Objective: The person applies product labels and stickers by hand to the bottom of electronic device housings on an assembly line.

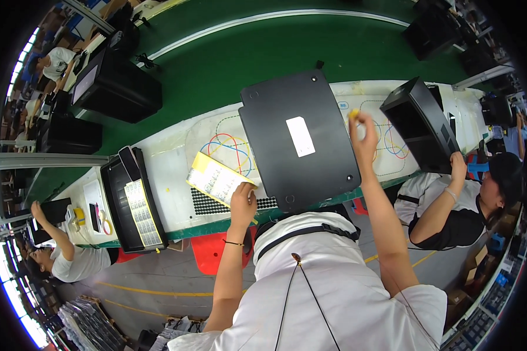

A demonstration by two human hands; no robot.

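My left hand (243, 202) is closed at the near right corner of a yellow-edged sheet of white labels (211, 177), fingers curled and thumb on its edge. Raised past the right side of a flat black panel (275, 123), my right hand (364, 139) pinches a small yellow piece (354, 113), too small to make out fully. The panel lies on the white bench in front of me. It bears a white label (300, 137) and round fittings near its corners. Under the label sheet shows a black dotted mat (202, 203).
Left on the bench stands a black tray (112, 193) with another label sheet (141, 213) and a dark handheld device (129, 162). At right a co-worker (439, 210) grips a black casing (420, 120). Beyond runs a green conveyor (216, 64) carrying black boxes (117, 85). A red stool (211, 253) stands below.
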